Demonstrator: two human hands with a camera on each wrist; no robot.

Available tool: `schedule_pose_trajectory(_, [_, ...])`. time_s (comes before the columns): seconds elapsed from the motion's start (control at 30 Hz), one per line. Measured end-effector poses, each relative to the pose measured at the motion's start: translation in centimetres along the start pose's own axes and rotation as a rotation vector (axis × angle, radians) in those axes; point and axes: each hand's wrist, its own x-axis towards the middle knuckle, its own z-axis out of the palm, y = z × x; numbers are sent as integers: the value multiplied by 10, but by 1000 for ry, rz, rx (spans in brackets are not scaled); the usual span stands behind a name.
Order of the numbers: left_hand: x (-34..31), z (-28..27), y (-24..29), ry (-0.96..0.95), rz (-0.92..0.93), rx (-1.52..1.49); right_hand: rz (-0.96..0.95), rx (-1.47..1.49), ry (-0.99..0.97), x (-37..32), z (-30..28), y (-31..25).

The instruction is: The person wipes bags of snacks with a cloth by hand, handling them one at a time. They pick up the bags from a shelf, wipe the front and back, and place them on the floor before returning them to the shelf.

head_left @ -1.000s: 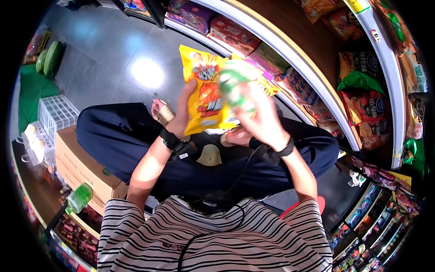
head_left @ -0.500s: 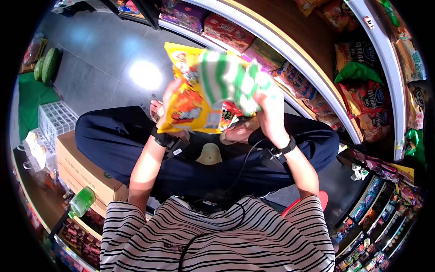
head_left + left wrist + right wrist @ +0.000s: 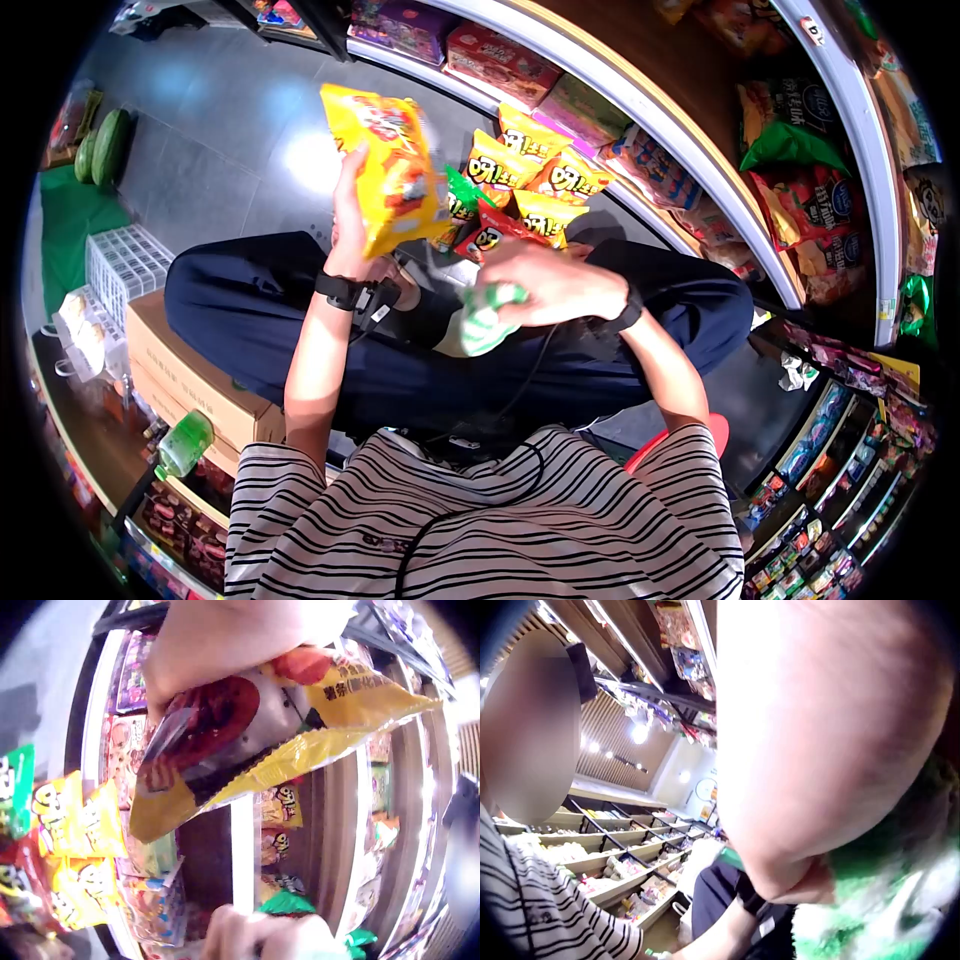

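Note:
My left hand grips a yellow snack bag, raised over the left of the lap. The left wrist view shows that bag close up, with the left hand across its top. Lower and to the right, my right hand holds a fluffy green-and-white striped cloth bunched beneath its fingers. Green and white pile of the cloth also shows below the right hand in the right wrist view. Beyond the right hand stand several yellow snack bags, a red bag and a green bag.
A shelf with snack boxes and bags runs along the right. To the left are a cardboard box, a white plastic basket and a green-liquid bottle. Crossed legs lie under the hands.
The cloth was up against the yellow bag; the right hand has brought it down and toward the body. The left hand has moved the bag left, uncovering the standing bags.

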Motion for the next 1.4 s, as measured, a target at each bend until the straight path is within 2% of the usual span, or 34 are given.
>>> schedule_pose_trajectory(0.03, [-6,6,-4,-3,10,70,-34,-14,37,-3,-11,2])
schedule_pose_trajectory(0.07, [-4,5,-12,-68,88,153,8,32,191,-7,-23,-6])
schedule_pose_trajectory(0.1, [-2,3,-19,-133,164,237,-47,-84,353,-11,-28,6])
schedule_pose_trajectory(0.17, [-4,13,-18,-348,329,542,156,91,447,-15,-53,-22])
schedule_pose_trajectory(0.23, [-3,17,-20,-393,320,580,128,57,527,-21,-59,-6])
schedule_pose_trajectory(0.3, [2,12,-27,-412,333,731,87,106,527,-25,-61,1])
schedule_pose_trajectory(0.33, [1,12,-28,-411,386,874,162,218,498,-25,-62,-5])
schedule_pose_trajectory(0.37, [0,12,-27,-405,388,871,237,332,465,-24,-61,-10])
schedule_pose_trajectory(0.4, [-4,14,-27,-432,431,1080,225,315,557,-20,-52,-15])
schedule_pose_trajectory(0.43, [-8,18,-27,-456,470,1291,339,290,517,-16,-47,1])
schedule_pose_trajectory(0.5, [-11,15,-34,-452,539,1343,509,181,298,-4,-36,3])
schedule_pose_trajectory(0.53, [-8,8,-40,-449,501,1465,468,-42,277,0,-24,16])
schedule_pose_trajectory(0.57, [-4,-1,-47,-449,462,1588,497,-119,305,6,-8,18])
schedule_pose_trajectory(0.6, [1,-16,-54,-483,518,1714,502,-142,279,13,8,32])
schedule_pose_trajectory(0.63, [-1,-22,-56,-489,518,1715,507,-165,253,21,27,49])
schedule_pose_trajectory(0.7, [-10,-29,-57,-341,198,1934,511,-201,206,36,60,71])
schedule_pose_trajectory(0.73, [-10,-29,-52,-347,95,1947,495,-269,204,43,79,88])
schedule_pose_trajectory(0.77, [-9,-30,-50,-351,96,1951,480,-336,201,47,99,105])
schedule_pose_trajectory(0.83, [-4,-31,-45,-289,254,1988,519,-377,173,50,123,133])
schedule_pose_trajectory(0.9, [-1,-28,-40,-270,291,2010,538,-480,160,43,139,163])
schedule_pose_trajectory(0.97, [1,-28,-38,-254,322,1930,602,-610,-29,36,123,154])
schedule_pose_trajectory(1.0, [3,-36,-41,-270,363,1880,648,-615,-59,35,125,165])
schedule_pose_trajectory(1.07, [-1,-30,-38,-283,270,1975,731,-627,-160,38,119,169])
schedule_pose_trajectory(1.2, [-2,-37,-44,-308,304,1992,792,-617,-83,41,112,165])
schedule_pose_trajectory(1.23, [-2,-36,-44,-307,311,1985,771,-627,-96,42,108,160])
schedule_pose_trajectory(1.3, [-3,-32,-40,-312,209,1995,840,-636,-242,42,92,153])
schedule_pose_trajectory(1.33, [-4,-31,-38,-305,246,2001,937,-573,-350,43,70,147])
schedule_pose_trajectory(1.37, [-5,-29,-35,-304,251,1993,908,-258,-446,36,23,117])
schedule_pose_trajectory(1.4, [-7,-26,-32,-314,258,1946,847,0,-361,24,-12,121])
